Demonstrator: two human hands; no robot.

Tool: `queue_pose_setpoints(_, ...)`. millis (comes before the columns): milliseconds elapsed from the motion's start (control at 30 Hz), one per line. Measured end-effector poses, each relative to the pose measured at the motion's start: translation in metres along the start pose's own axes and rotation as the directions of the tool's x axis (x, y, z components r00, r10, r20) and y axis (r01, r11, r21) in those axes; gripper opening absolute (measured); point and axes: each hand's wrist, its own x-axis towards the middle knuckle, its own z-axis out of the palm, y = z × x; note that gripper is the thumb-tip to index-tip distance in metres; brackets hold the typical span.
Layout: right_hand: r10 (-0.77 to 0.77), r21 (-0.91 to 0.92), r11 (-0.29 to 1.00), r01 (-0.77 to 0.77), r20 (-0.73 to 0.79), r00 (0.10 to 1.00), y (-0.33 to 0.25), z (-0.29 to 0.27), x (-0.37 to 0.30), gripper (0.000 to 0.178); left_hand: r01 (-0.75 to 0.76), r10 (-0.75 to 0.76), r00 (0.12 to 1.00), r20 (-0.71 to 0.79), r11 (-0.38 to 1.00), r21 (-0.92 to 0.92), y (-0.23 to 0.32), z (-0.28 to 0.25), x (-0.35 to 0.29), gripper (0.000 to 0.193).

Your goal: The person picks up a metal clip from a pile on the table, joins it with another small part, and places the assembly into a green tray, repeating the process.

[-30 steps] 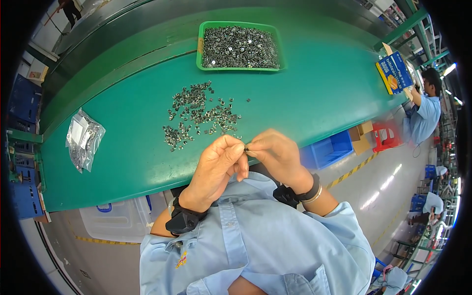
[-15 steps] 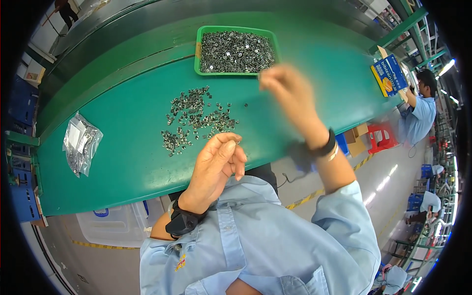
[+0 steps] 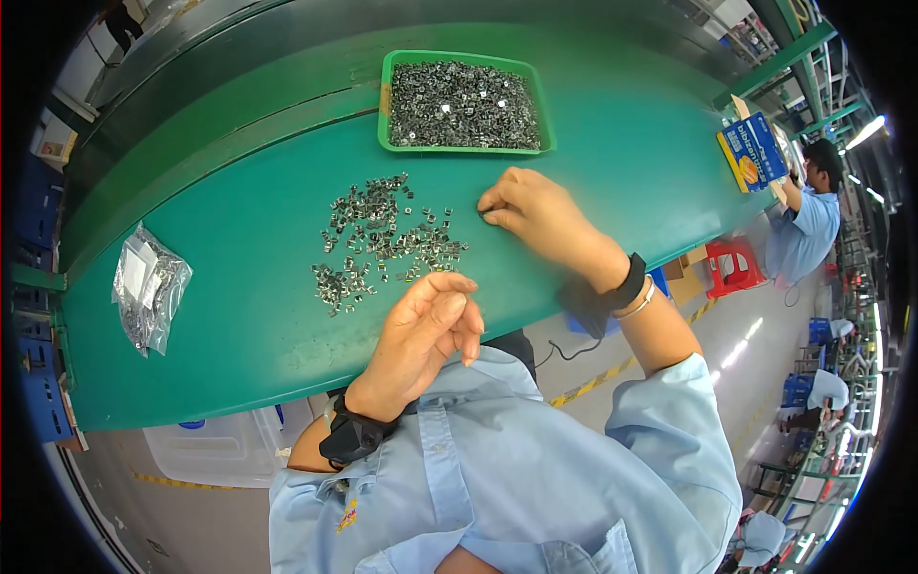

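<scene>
Looking down past my light blue shirt (image 3: pixel 497 478), my left hand (image 3: pixel 426 330) is nearest, raised just over the near edge of the green worktop (image 3: pixel 249 325), fingers curled loosely together, black band on the wrist. Can't tell if anything small sits between the fingertips, nothing visible there. Just beyond it lies the loose pile of small metal parts (image 3: pixel 382 244), scattered flat on the worktop, spread left to right between my two hands. My right hand (image 3: pixel 526 210) is out further to the right, palm down, fingertips pinched narrow and touching the worktop right at the pile's right end; whether a part is under them is too small to tell. Black band and thin bracelet on that wrist.

Left side, well apart from the pile, a clear plastic bag (image 3: pixel 148 287) with more parts lies flat. Farther back, a green tray (image 3: pixel 464 100) full of the same metal parts sits on the worktop, beyond my right hand and not touching it. Far right, another person in a blue shirt (image 3: pixel 808 215) sits at the worktop's end, a blue box (image 3: pixel 755 153) near them.
</scene>
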Motion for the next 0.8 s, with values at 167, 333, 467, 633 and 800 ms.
queue_pose_setpoints(167,-0.006,0.087,0.996,0.008,-0.014,1.000,-0.011,-0.003,-0.009,0.012,-0.015,0.016,0.999,-0.034,1.000,0.024,0.000,0.005,0.001,0.021)
queue_pose_setpoints(333,-0.180,0.160,0.968,0.196,-0.109,0.978,-0.056,-0.011,-0.029,0.014,-0.043,0.056,0.993,-0.103,0.992,0.122,0.001,0.011,0.000,0.021)
queue_pose_setpoints(467,-0.251,0.111,0.957,0.268,-0.144,0.957,-0.071,-0.009,-0.041,0.017,-0.019,0.039,0.992,-0.117,0.986,0.167,-0.001,0.013,-0.001,0.021)
queue_pose_setpoints(633,-0.234,0.186,0.946,0.267,-0.179,0.956,-0.074,-0.007,-0.050,0.019,-0.025,0.043,0.993,-0.107,0.986,0.165,-0.005,0.014,-0.004,0.021)
queue_pose_setpoints(800,-0.210,0.253,0.929,0.269,-0.235,0.949,-0.074,-0.002,-0.056,0.020,-0.012,0.026,0.996,-0.090,0.989,0.148,-0.005,0.016,-0.007,0.020)
